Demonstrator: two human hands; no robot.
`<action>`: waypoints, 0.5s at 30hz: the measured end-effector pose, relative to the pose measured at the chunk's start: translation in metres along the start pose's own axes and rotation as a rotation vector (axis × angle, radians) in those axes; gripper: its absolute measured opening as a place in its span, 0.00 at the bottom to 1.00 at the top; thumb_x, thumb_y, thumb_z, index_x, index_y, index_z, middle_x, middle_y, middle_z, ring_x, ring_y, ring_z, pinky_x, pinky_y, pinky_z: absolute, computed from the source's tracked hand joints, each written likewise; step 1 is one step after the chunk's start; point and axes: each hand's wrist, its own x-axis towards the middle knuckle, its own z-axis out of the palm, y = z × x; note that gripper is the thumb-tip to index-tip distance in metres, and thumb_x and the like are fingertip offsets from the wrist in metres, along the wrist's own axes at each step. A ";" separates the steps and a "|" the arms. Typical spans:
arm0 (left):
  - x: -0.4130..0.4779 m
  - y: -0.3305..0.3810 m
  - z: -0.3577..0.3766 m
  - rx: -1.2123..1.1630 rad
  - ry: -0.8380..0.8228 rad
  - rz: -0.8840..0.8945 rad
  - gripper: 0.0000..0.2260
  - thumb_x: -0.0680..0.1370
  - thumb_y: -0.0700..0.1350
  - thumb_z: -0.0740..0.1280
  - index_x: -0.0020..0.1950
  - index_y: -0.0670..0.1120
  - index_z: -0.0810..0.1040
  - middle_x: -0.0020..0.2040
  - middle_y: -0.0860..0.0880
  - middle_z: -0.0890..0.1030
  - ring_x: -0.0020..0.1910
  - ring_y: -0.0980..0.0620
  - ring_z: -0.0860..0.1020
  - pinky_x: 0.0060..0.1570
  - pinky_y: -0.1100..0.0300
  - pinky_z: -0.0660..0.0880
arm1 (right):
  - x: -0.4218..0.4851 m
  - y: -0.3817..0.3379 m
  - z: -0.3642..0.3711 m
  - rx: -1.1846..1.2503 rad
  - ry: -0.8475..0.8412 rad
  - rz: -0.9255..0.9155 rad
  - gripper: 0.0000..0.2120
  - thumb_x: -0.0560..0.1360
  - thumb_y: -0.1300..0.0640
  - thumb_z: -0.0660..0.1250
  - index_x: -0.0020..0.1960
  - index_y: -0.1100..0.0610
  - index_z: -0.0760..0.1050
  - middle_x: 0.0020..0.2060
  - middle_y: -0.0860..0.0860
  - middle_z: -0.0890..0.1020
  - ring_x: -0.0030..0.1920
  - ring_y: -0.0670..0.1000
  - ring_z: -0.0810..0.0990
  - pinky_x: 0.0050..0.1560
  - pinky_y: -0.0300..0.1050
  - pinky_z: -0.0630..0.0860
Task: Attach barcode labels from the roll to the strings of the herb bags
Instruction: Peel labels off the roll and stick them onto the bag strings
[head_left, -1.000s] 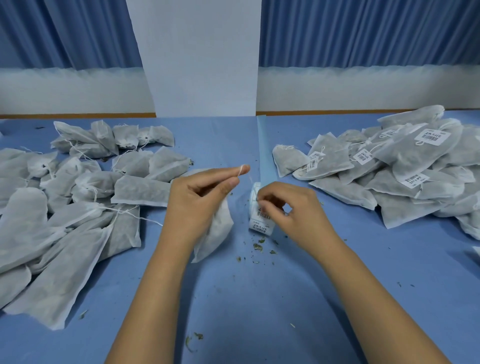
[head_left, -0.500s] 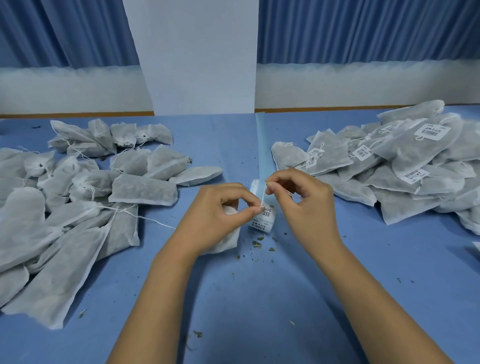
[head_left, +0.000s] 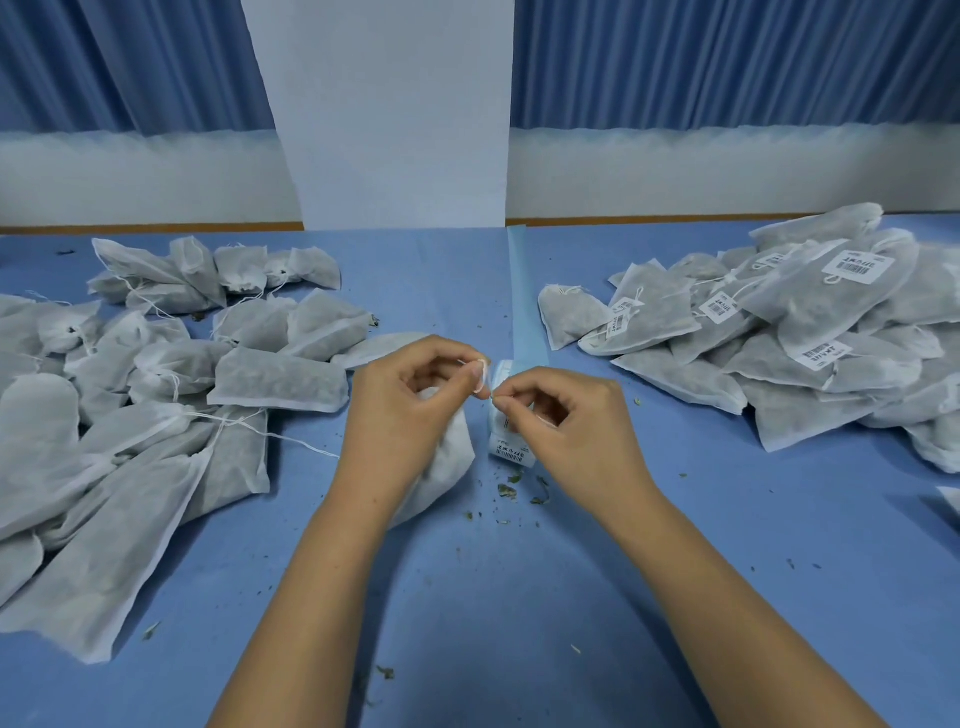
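your left hand (head_left: 410, 410) pinches a loop of white string (head_left: 482, 370) between thumb and forefinger, just above and left of the label roll (head_left: 511, 453). the herb bag (head_left: 447, 467) sits under that palm and lies on the desk (head_left: 519, 613) just left of the roll. your right hand (head_left: 566, 431) is over the roll, thumb and forefinger tips pinching the same string close to the left fingertips (whether anything else is between them is too small to tell), other fingers curled. the roll stands on the desk with a barcode label facing you, and its blue backing strip (head_left: 525, 291) runs away behind it. unlabelled bags (head_left: 275, 382) are heaped well left of the roll, labelled bags (head_left: 810, 312) well right. herb crumbs (head_left: 506, 491) lie just in front of it.
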 end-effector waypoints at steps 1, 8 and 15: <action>0.000 0.000 0.000 -0.014 -0.004 -0.010 0.10 0.75 0.35 0.70 0.40 0.49 0.82 0.34 0.53 0.83 0.37 0.57 0.82 0.44 0.71 0.74 | 0.000 0.000 0.000 -0.003 -0.006 -0.011 0.03 0.71 0.64 0.72 0.41 0.58 0.82 0.29 0.39 0.76 0.28 0.46 0.70 0.33 0.31 0.65; 0.002 0.004 -0.004 -0.060 -0.108 -0.035 0.09 0.74 0.35 0.71 0.40 0.48 0.84 0.33 0.52 0.83 0.35 0.59 0.81 0.41 0.72 0.73 | 0.000 0.003 0.001 -0.040 0.010 0.103 0.04 0.72 0.60 0.71 0.40 0.53 0.82 0.30 0.45 0.80 0.28 0.45 0.71 0.34 0.39 0.68; 0.002 0.005 -0.001 -0.028 -0.118 -0.052 0.10 0.74 0.33 0.70 0.38 0.47 0.82 0.33 0.55 0.83 0.34 0.60 0.81 0.39 0.72 0.73 | -0.002 -0.001 0.003 -0.152 -0.042 0.036 0.05 0.72 0.55 0.71 0.38 0.50 0.81 0.27 0.41 0.74 0.28 0.43 0.69 0.34 0.39 0.64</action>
